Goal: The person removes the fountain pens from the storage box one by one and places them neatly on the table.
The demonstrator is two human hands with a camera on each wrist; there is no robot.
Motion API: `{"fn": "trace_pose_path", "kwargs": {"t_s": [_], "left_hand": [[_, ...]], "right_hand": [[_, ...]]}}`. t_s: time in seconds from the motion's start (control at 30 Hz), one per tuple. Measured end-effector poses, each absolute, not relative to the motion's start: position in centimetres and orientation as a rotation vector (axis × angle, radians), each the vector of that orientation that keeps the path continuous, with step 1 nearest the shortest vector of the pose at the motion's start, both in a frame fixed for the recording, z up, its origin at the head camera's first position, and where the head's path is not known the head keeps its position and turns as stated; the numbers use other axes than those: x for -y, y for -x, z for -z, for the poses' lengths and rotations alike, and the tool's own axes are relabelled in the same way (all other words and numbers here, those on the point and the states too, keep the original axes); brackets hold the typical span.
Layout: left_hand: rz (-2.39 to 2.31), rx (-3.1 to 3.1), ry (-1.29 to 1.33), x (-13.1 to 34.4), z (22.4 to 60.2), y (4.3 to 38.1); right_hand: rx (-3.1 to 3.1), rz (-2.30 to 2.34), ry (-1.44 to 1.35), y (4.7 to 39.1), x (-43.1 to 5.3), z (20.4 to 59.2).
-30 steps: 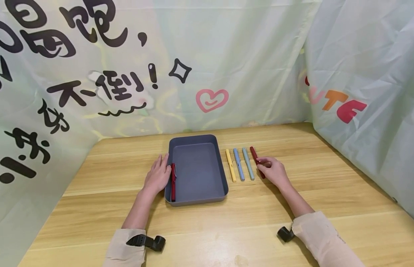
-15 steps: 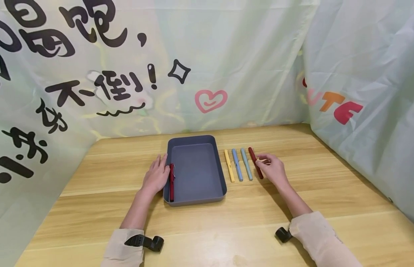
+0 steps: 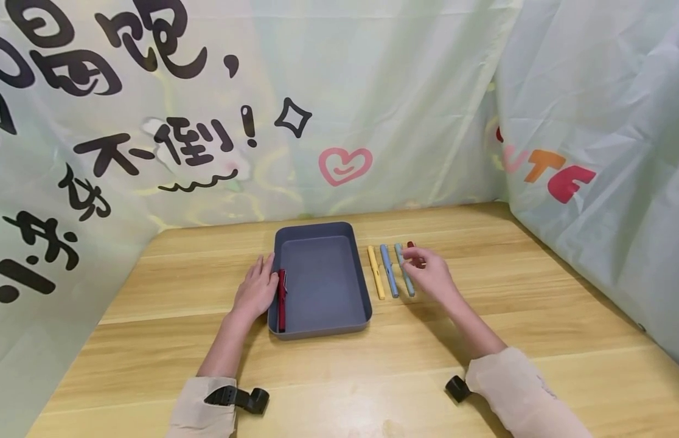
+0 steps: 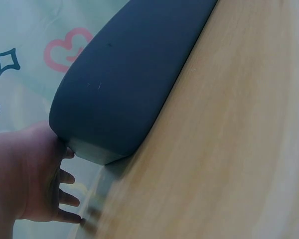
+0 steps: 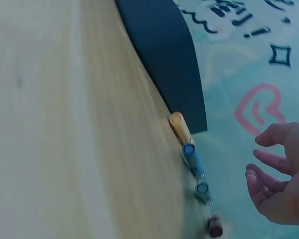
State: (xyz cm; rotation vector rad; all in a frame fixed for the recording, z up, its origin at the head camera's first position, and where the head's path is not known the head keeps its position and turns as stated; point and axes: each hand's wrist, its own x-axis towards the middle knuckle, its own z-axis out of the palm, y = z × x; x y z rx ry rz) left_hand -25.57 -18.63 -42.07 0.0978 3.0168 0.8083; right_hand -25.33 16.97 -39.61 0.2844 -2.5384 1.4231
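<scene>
In the head view, a grey tray (image 3: 323, 277) has a red pen (image 3: 282, 310) along its inner left side. My left hand (image 3: 255, 291) rests against the tray's left wall, fingers extended; the left wrist view shows them spread beyond the tray. Right of the tray lie a yellow pen (image 3: 376, 274), a blue pen (image 3: 389, 272), a teal pen (image 3: 408, 286) and a dark red pen (image 3: 410, 244). My right hand (image 3: 429, 274) hovers over the teal and dark red pens, covering most of the latter. Nothing sits between its parted fingers in the right wrist view.
The wooden table (image 3: 339, 383) carries everything. Fabric backdrops with printed lettering and a pink heart (image 3: 345, 166) hang at its back and sides. A wrist camera (image 3: 257, 400) is strapped at the left sleeve, another camera (image 3: 457, 388) at the right.
My right hand has left the dark red pen and moved left, up over the teal pen. The dark red pen stays on the table. My left hand keeps its place on the tray.
</scene>
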Motion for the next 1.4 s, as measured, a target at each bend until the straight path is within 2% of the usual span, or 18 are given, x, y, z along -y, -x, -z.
{"fn": "trace_pose_path", "kwargs": {"t_s": [0.73,1.4], "left_hand": [[-0.811,-3.017,-0.109,18.6,42.1,25.6],[-0.806,-3.011,-0.100,18.7,41.9,25.6]], "right_hand": [[2.612,-1.341,-0.643,24.0,-8.1,36.8],[2.707,-1.325,-0.874,23.8,-0.9,37.2]]}}
